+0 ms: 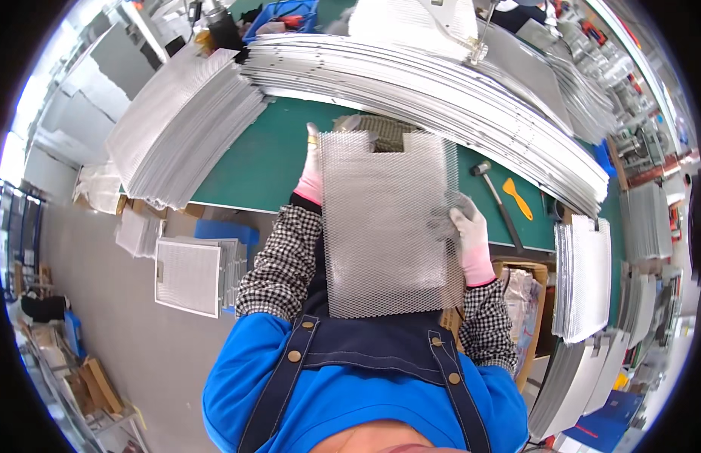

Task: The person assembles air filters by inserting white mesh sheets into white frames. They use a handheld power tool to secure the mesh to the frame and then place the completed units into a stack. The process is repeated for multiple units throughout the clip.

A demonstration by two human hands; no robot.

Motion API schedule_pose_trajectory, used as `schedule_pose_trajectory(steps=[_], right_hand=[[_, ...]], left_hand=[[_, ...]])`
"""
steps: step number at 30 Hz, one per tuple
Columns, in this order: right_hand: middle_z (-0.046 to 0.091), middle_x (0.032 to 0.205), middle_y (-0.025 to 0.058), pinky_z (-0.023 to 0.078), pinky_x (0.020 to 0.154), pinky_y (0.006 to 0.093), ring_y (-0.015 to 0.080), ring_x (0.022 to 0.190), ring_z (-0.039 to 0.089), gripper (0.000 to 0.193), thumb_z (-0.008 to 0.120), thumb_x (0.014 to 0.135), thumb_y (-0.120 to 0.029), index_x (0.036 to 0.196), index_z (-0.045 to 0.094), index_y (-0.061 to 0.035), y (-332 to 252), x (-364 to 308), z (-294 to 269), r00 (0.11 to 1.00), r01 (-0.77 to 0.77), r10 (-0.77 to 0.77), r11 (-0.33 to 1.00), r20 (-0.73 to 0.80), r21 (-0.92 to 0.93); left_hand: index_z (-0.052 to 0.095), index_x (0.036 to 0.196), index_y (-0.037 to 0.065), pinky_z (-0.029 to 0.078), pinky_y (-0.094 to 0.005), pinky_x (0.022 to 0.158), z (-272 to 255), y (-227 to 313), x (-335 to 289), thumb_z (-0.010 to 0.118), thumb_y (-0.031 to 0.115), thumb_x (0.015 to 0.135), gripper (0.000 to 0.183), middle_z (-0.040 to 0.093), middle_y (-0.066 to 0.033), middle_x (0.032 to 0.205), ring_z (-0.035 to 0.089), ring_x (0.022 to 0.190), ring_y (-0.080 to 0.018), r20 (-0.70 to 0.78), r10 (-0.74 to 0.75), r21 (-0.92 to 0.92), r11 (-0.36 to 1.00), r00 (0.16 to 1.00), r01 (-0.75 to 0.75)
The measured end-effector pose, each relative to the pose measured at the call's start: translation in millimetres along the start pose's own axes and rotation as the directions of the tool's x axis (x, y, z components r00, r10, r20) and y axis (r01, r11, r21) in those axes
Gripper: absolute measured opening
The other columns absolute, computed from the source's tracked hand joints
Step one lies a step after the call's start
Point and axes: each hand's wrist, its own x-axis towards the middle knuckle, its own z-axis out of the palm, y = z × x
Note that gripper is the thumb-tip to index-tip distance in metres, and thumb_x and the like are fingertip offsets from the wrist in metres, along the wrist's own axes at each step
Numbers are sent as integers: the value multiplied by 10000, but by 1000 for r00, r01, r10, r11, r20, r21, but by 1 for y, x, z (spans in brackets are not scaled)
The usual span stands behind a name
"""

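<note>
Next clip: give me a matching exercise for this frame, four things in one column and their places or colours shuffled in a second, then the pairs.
Things:
1. mesh sheet
2. mallet
3. scraper
4. framed filter

Places or colours:
A. yellow, on the green table
B. standing on the floor at the left
C. held between the left hand and the right hand
D. long handle, lying beside the scraper

Pairs: 1-C, 2-D, 3-A, 4-B

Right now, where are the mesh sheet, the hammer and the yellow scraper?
Mesh sheet (384, 226), head view, middle of the mesh.
Hammer (500, 204), head view, on its handle.
Yellow scraper (518, 198), head view, on its blade.
</note>
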Motion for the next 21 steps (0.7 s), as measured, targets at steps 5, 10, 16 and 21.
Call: schedule_pose_trajectory(steps=[5,10,16,21], right_hand=[[674,1106,102,551,833,274,158,948,663,352,519,972,-19,1311,546,72,-4,13,16,996,-85,85,996,-16,0],[670,1091,92,546,788,276,139,905,653,345,520,972,-27,1301,555,70,6,23,10,998,-53,50,995,-43,-80],[656,1048,86,536,780,272,158,876,649,571,701,885,-67,1414,487,-39,-2,23,8,974,91,-204,744,-95,-662],[589,1289,115,456,1017,380,223,1174,573,957,832,778,-157,1550,281,-25,13,36,-29,959,-135,210,928,188,-348]], left_hand=[[418,1450,91,510,-531,980,-5,4,-3,382,878,826,1005,515,-273,1384,574,1154,-356,121,-13,-7,1000,993,14],[559,1207,141,561,-548,869,0,0,0,553,801,815,768,580,-258,1249,617,1032,-350,114,-19,-126,992,993,33],[420,1445,76,590,-487,853,12,4,-8,558,836,780,1019,566,-244,1267,619,1049,-326,81,87,6,996,993,-88],[272,1539,5,543,-464,949,48,49,-11,579,859,745,1206,556,-233,1315,609,1121,-306,300,124,89,984,946,-157]])
